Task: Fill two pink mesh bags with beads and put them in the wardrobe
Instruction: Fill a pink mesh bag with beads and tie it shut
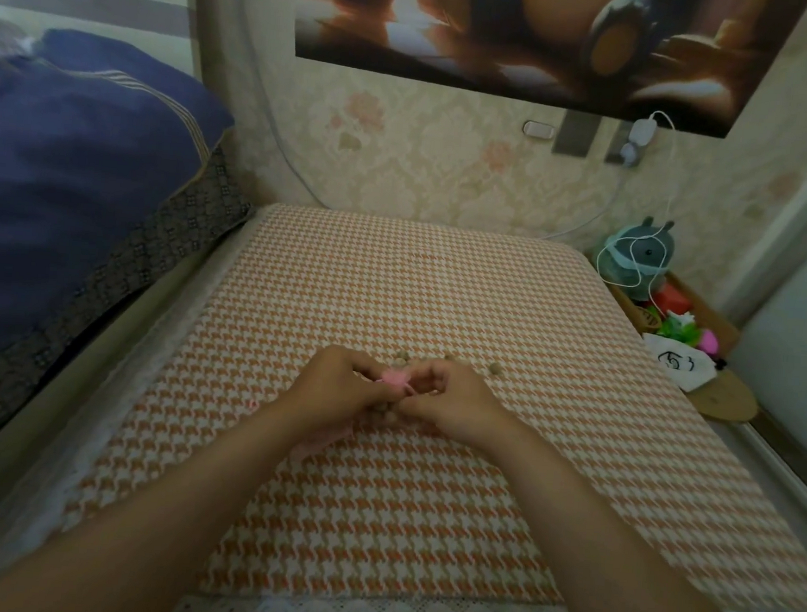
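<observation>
A pink mesh bag [396, 380] is pinched between both hands over the orange-and-white houndstooth cushion [440, 299]. My left hand [342, 388] grips its left side and my right hand [447, 396] grips its right side, fingers curled in. Brownish beads [386, 413] show just below the hands, seemingly inside the bag. A few loose beads [494, 369] lie on the cushion just beyond the right hand. A pale pink patch, possibly the second bag [318, 441], lies under my left wrist, mostly hidden.
A dark blue pillow [81, 145] on a bed rises at the left. On the right a low wooden shelf [710, 310] holds a plush toy [641, 261], a white cable and small colourful items. The wallpapered wall closes the far side.
</observation>
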